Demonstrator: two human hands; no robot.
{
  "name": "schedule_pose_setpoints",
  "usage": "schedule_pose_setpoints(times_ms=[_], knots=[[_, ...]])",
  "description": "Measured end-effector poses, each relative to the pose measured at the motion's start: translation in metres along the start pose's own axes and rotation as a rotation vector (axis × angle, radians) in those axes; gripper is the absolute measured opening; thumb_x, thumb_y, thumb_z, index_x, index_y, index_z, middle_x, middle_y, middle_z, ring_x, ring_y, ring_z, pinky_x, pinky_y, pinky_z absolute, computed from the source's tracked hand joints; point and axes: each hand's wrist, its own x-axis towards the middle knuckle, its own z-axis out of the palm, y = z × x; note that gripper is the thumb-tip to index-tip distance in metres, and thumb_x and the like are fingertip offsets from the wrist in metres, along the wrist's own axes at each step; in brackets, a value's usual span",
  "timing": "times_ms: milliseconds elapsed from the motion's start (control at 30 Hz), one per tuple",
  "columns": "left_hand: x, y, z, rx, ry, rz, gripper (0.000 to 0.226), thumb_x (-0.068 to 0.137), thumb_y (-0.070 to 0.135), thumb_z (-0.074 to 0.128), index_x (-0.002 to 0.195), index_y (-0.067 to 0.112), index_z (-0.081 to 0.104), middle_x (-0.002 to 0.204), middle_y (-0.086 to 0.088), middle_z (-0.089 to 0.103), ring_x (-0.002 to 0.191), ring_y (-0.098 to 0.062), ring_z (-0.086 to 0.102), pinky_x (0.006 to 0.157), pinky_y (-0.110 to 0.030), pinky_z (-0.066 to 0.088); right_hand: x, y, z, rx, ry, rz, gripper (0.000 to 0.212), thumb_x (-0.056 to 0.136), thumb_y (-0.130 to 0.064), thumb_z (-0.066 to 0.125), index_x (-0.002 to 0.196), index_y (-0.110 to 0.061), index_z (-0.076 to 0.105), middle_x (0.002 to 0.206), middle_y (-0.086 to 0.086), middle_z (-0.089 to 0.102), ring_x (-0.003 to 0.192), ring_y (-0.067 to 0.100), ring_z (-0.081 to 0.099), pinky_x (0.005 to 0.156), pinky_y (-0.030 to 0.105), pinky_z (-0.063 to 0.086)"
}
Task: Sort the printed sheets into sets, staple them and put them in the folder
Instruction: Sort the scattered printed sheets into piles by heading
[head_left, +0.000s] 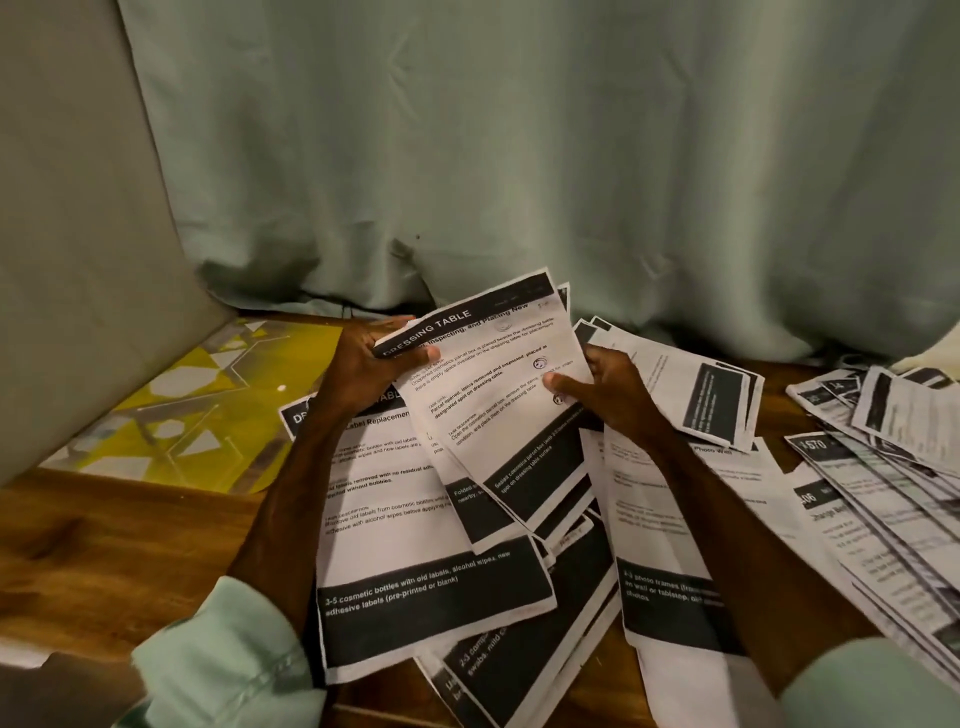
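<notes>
Both the left hand (363, 371) and right hand (605, 387) grip a thin sheaf of crinkled, black-banded white printed sheets (498, 395) above the glossy wooden table (104, 540).

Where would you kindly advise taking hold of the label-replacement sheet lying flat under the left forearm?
Pinch the label-replacement sheet at its near left corner, coming from the near side: that corner lies uncovered on bare table, while its far end sits under the left hand.

printed sheets (498, 395) fanned, tilted, above scattered pile (431, 525)
</notes>
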Motion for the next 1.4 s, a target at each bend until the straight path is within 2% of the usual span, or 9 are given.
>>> schedule_pose_setpoints(times_ms=[100,167,267,400,600,767,1000,1167,1400], knots=[[0.014,-0.024,0.009,0.168,0.179,0.049,0.077,0.072,0.051,0.088,0.139,0.024,0.06,0.141,0.003,0.06,0.125,0.001,0.057,0.111,-0.032,0.047,0.014,0.002,0.002,0.112,-0.01,-0.009,0.032,0.091,-0.03,0.073,0.115,-0.01,0.07,0.108,0.004,0.077,0.089,0.019,0.076,0.08,0.037,0.063],[0.016,-0.034,0.018,0.351,0.393,0.038,0.091,0.065,0.073,0.081,0.14,0.029,0.055,0.156,-0.003,0.045,0.146,-0.017,0.036,0.122,-0.046,0.028,0.016,0.004,0.005,0.174,0.034,0.001,0.03,0.092,-0.027,0.072,0.115,-0.008,0.07,0.106,0.004,0.077,0.088,0.02,0.076,0.076,0.033,0.063],[0.006,-0.037,0.033,0.368,0.49,0.114,0.096,0.069,0.068,0.08,0.148,0.026,0.046,0.165,-0.004,0.028,0.153,-0.027,0.019,0.122,-0.052,0.017,0.017,0.003,0.007,0.354,0.149,0.033,0.026,0.093,-0.022,0.071,0.116,-0.01,0.069,0.102,0.0,0.077,0.086,0.016,0.076,0.068,0.026,0.062],[-0.007,-0.027,0.049,-0.038,0.289,0.039,0.083,0.078,0.049,0.084,0.146,0.029,0.042,0.148,0.005,0.053,0.131,-0.014,0.056,0.103,-0.044,0.053,0.021,-0.007,0.007,0.39,0.235,0.019,0.029,0.093,-0.023,0.071,0.119,-0.011,0.068,0.097,-0.007,0.075,0.081,0.013,0.076,0.062,0.021,0.058],[-0.002,-0.01,0.041,-0.53,0.252,-0.153,0.062,0.089,0.018,0.075,0.143,0.024,0.047,0.118,0.004,0.073,0.105,-0.017,0.074,0.081,-0.038,0.063,0.023,-0.034,-0.003,0.493,0.321,-0.06,0.027,0.093,-0.021,0.071,0.117,-0.008,0.069,0.101,0.003,0.077,0.083,0.019,0.077,0.065,0.026,0.061],[-0.008,0.01,0.045,-0.631,0.212,-0.278,0.03,0.088,0.023,0.076,0.116,0.018,0.067,0.114,-0.013,0.076,0.099,-0.03,0.075,0.087,-0.05,0.06,0.023,-0.055,-0.007,0.649,0.456,-0.046,0.029,0.091,-0.022,0.075,0.115,-0.007,0.069,0.1,0.004,0.078,0.083,0.021,0.077,0.068,0.032,0.063],[-0.021,0.018,0.033,-1.077,-0.131,-0.327,0.06,0.098,0.055,0.047,0.128,0.008,0.069,0.132,-0.015,0.067,0.123,-0.033,0.063,0.106,-0.051,0.05,-0.007,-0.05,-0.015,0.652,0.457,0.014,0.026,0.092,-0.018,0.072,0.117,-0.01,0.067,0.096,-0.002,0.077,0.08,0.017,0.077,0.062,0.026,0.06],[-0.025,0.008,0.036,-1.054,-0.324,-0.43,0.093,0.088,0.079,0.044,0.14,0.003,0.059,0.145,-0.022,0.055,0.131,-0.042,0.054,0.114,-0.058,0.039,-0.038,-0.028,-0.02,0.556,0.428,0.066,0.027,0.093,-0.02,0.071,0.119,-0.014,0.066,0.101,-0.003,0.075,0.08,0.011,0.076,0.061,0.021,0.059],[-0.027,0.014,0.063,-0.804,-0.293,-0.497,0.037,0.096,0.024,0.061,0.131,0.01,0.063,0.124,-0.017,0.071,0.102,-0.034,0.073,0.081,-0.047,0.063,-0.066,-0.004,-0.011,0.455,0.337,0.07,0.024,0.092,-0.019,0.073,0.114,-0.013,0.069,0.097,-0.001,0.076,0.08,0.017,0.077,0.063,0.024,0.06]])
